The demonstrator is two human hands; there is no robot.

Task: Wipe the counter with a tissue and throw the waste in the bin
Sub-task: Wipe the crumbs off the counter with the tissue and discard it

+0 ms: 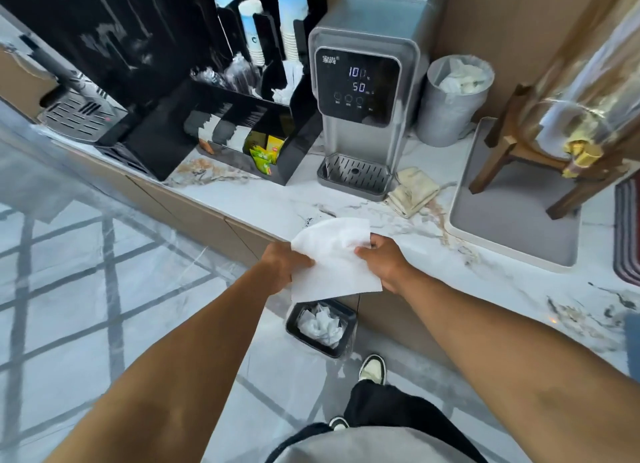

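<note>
Hands: left hand (285, 267) and right hand (386, 262) each pinch one side of the white tissue (334, 258), which hangs spread between them above the counter's front edge.
Floor bin: black bin (320, 327), already holding crumpled white paper, stands on the floor directly below the tissue, against the cabinet front.
Counter: marble counter (270, 203) has an open strip along its front edge, bare from the black organizer (242, 140) to the grey tray (512, 217); dark specks lie just beyond the tissue.
Mid-counter: folded cream cloth (414, 191) touches the drip base of the water dispenser (363, 109).
Rear: lined grey bin (453, 102) stands against the wall, right of the dispenser.
Right edge: wooden stand (519, 158) occupies the tray.
</note>
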